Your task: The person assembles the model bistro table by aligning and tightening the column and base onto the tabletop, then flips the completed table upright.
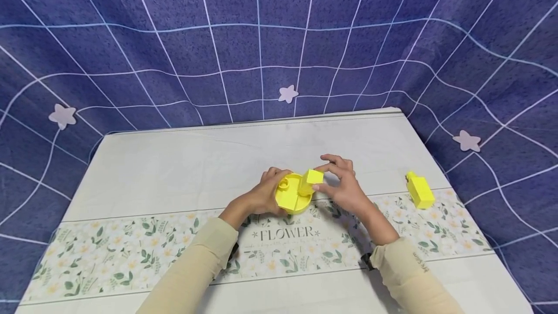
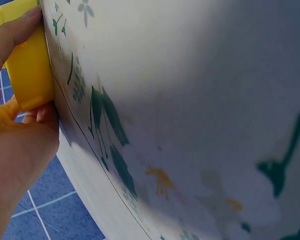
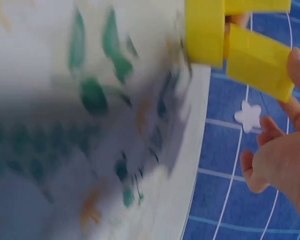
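Note:
A round yellow holder (image 1: 301, 206) with a raised rim stands on the table in front of me. My left hand (image 1: 263, 194) grips its left side, thumb and fingers around the rim. Between the thumb and fingers of my right hand (image 1: 347, 190) is a square-sided yellow bottle (image 1: 312, 177), pinched near its upper end. In the right wrist view this bottle (image 3: 260, 62) leans outward, its lower end at the holder (image 3: 205, 32). A ring-shaped part (image 1: 284, 184) and a flat-topped yellow block (image 1: 287, 199) show inside the holder. The bottle's lower end is hidden in the head view.
Another square-sided yellow bottle (image 1: 420, 193) with a narrow neck lies on its side at the right of the table. A white cloth with a floral band (image 1: 126, 251) covers the table. Blue curtains (image 1: 279, 47) hang behind and on both sides.

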Action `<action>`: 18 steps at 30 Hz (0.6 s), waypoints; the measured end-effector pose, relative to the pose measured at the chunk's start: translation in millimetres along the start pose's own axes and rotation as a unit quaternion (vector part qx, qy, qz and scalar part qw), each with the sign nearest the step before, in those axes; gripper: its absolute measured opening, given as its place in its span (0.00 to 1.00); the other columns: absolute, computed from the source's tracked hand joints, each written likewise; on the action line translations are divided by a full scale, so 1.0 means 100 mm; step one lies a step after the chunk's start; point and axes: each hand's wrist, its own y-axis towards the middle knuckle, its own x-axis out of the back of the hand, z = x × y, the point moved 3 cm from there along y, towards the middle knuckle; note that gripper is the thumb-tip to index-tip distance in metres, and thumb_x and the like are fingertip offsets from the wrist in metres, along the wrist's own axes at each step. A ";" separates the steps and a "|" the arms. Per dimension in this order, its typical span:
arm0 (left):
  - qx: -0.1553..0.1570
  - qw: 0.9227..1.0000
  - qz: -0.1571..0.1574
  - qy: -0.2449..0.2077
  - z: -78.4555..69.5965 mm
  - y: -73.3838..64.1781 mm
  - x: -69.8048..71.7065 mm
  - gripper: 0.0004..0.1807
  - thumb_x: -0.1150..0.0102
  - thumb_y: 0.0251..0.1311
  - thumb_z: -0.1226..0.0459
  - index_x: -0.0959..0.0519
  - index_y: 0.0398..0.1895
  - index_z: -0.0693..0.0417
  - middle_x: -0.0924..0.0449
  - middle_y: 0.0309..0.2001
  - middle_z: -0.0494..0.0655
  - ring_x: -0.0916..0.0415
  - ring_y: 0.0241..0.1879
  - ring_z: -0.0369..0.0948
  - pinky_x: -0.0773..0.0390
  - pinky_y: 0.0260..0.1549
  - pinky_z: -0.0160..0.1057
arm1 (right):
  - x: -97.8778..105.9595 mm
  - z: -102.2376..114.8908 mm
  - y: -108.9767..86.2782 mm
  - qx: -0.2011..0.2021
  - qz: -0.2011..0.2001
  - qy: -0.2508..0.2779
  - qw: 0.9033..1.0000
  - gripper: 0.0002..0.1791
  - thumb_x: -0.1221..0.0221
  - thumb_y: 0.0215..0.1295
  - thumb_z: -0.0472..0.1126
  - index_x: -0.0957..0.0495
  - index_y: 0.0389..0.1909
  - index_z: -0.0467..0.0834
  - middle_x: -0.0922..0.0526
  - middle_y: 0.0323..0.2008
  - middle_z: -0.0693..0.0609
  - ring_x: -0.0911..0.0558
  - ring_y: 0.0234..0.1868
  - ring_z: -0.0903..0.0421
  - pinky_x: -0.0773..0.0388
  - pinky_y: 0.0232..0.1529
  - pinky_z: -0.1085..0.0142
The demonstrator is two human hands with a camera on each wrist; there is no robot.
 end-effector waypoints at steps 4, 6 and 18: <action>0.002 1.000 0.000 0.007 0.00 0.00 -0.01 0.57 0.23 0.18 0.59 0.42 0.61 0.37 0.43 0.51 0.40 0.48 0.49 0.38 0.41 0.52 0.43 | -0.08 0.04 -0.04 0.008 -0.014 -0.017 1.000 0.18 0.35 0.44 0.53 0.28 0.34 0.50 0.36 0.55 0.54 0.45 0.53 0.54 0.51 0.51 0.50; 0.002 1.000 -0.001 0.006 0.00 0.00 -0.01 0.57 0.23 0.17 0.60 0.42 0.61 0.38 0.43 0.51 0.41 0.48 0.49 0.39 0.41 0.52 0.43 | -0.09 0.06 -0.05 0.018 -0.010 -0.025 0.999 0.21 0.34 0.43 0.53 0.29 0.35 0.49 0.37 0.56 0.53 0.46 0.53 0.53 0.52 0.50 0.51; 0.011 1.000 0.001 0.009 0.01 0.00 -0.01 0.57 0.23 0.18 0.60 0.43 0.62 0.37 0.43 0.51 0.38 0.48 0.48 0.37 0.41 0.52 0.42 | -0.13 0.08 0.00 0.014 0.023 -0.034 0.999 0.21 0.35 0.44 0.54 0.29 0.38 0.51 0.42 0.59 0.53 0.47 0.54 0.52 0.49 0.51 0.48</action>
